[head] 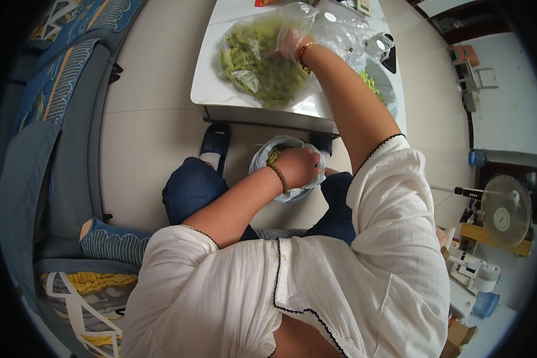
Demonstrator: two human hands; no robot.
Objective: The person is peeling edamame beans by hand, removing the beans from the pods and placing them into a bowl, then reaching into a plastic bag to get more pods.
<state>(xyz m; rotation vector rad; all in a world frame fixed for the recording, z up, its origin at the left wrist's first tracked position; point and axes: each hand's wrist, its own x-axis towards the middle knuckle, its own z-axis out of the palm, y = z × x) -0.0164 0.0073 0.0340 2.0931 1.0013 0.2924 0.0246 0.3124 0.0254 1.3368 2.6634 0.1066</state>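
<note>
A clear plastic bag (246, 53) full of green bean pods (268, 62), which look like edamame, lies on the white table. My right hand (293, 42) reaches into the bag's mouth among the pods; plastic film and blur hide its fingers. Down between my knees, my left hand (299, 167) is over a small bin (302, 194) with a white plastic liner. Its fingers curl downward, and whether they hold anything is hidden. Green pods or shells (275, 154) show inside the bin. Bright green beans (369, 83) lie in a clear plastic-lined container (387, 87) by my right forearm.
The marble-patterned table (208, 89) has its near edge just beyond the bin. A dark phone (390, 62) and a clear plastic-wrapped item (379, 44) lie at its right side. A grey sofa (78, 134) stands left; a pedestal fan (503, 219) stands right.
</note>
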